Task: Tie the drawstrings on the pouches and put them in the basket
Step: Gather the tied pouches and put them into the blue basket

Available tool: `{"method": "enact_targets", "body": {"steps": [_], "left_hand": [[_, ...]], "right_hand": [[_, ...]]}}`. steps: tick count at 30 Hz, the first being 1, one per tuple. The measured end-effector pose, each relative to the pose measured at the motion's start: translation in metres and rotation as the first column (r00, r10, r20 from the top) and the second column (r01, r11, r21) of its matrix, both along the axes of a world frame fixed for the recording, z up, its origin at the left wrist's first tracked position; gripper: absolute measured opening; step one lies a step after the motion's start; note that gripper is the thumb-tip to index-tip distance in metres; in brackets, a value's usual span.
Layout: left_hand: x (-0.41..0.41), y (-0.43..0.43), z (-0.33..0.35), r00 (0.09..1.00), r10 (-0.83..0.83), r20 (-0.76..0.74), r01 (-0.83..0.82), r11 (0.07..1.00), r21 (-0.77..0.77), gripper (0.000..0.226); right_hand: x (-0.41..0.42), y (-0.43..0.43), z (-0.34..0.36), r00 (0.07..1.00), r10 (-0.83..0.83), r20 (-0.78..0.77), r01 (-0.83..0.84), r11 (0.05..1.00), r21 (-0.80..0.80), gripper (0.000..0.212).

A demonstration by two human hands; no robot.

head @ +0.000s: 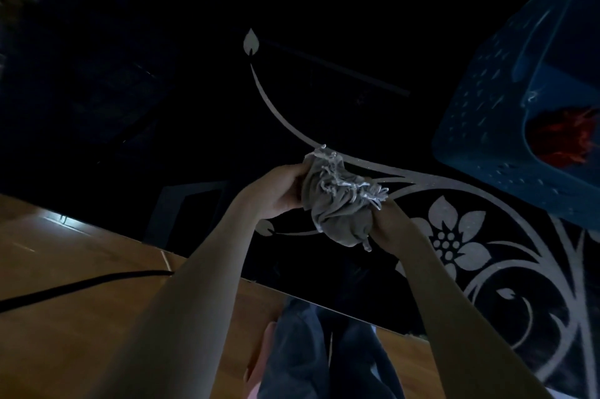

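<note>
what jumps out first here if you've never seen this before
The pale grey pouch at centre, gripped by the left hand and the right hand, stands out against the dark rug with its silver flowers. Next comes the blue basket at upper right, with something red inside it.

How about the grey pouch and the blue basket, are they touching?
Apart. The head view shows a wide stretch of dark rug between the grey pouch and the blue basket.
</note>
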State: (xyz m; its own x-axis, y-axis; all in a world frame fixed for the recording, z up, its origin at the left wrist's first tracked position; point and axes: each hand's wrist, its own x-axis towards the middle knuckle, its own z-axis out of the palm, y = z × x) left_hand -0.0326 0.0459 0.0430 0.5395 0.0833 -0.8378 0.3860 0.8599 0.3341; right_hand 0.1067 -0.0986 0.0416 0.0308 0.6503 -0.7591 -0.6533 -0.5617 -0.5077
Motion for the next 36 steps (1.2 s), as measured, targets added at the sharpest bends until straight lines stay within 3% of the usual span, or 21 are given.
{"method": "enact_targets", "body": {"steps": [3,5,12,17,20,22,27,31,36], "left_hand": [[-0.003,-0.009,-0.002,0.989,-0.079,0.122,0.08,0.997,-0.008,0.044],[-0.004,-0.015,-0.008,0.993,-0.095,0.063,0.089,0.991,0.097,0.042],[0.008,-0.026,-0.012,0.983,0.147,-0.112,-0.106,0.945,0.309,0.035],[0.022,-0.029,-0.005,0.923,0.329,-0.201,-0.246,0.904,0.348,0.031],[0.021,-0.026,0.0,0.88,0.407,-0.246,-0.278,0.86,0.427,0.025],[0.023,-0.026,0.007,0.905,0.347,-0.245,-0.22,0.877,0.428,0.025],[0.036,-0.026,0.042,0.938,0.289,-0.194,-0.227,0.93,0.289,0.034],[0.048,-0.022,0.083,0.968,0.149,-0.204,-0.045,0.896,0.442,0.034],[0.066,-0.015,0.144,0.989,0.144,-0.04,-0.1,0.839,0.535,0.02]], "right_hand": [[-0.002,0.002,0.002,0.999,0.032,0.035,-0.031,0.999,-0.02,0.032],[-0.001,0.003,0.002,1.0,-0.008,0.024,0.009,0.999,-0.038,0.023],[0.002,-0.003,0.005,0.961,-0.198,-0.191,0.165,0.97,-0.176,0.06],[-0.003,-0.003,0.022,0.97,-0.214,-0.115,0.191,0.964,-0.183,0.035],[0.002,-0.001,0.03,0.943,-0.331,-0.021,0.324,0.934,-0.152,0.033],[0.003,-0.002,0.03,0.932,-0.361,-0.025,0.354,0.923,-0.15,0.042],[-0.007,0.023,0.048,0.961,-0.27,0.058,0.275,0.956,-0.1,0.028],[0.006,0.038,0.084,0.946,-0.292,0.138,0.304,0.95,-0.075,0.027],[0.025,0.045,0.141,0.926,-0.255,0.277,0.275,0.961,-0.032,0.023]]}}
